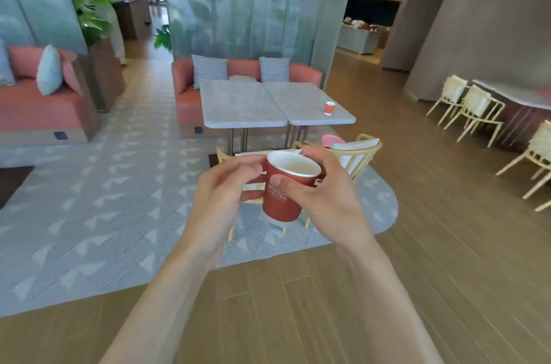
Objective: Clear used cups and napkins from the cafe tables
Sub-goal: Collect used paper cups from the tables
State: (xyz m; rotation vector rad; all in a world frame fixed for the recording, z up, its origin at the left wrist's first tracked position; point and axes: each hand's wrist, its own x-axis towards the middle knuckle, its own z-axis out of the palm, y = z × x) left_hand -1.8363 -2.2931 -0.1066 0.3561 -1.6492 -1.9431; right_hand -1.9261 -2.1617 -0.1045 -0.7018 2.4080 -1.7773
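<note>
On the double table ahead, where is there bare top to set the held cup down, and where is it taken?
The left table shows a bare top, bordered by the sofa behind. The right table is bare except near its front right corner, where a small red cup stands. Both hands, left hand and right hand, hold the red cup.
</note>
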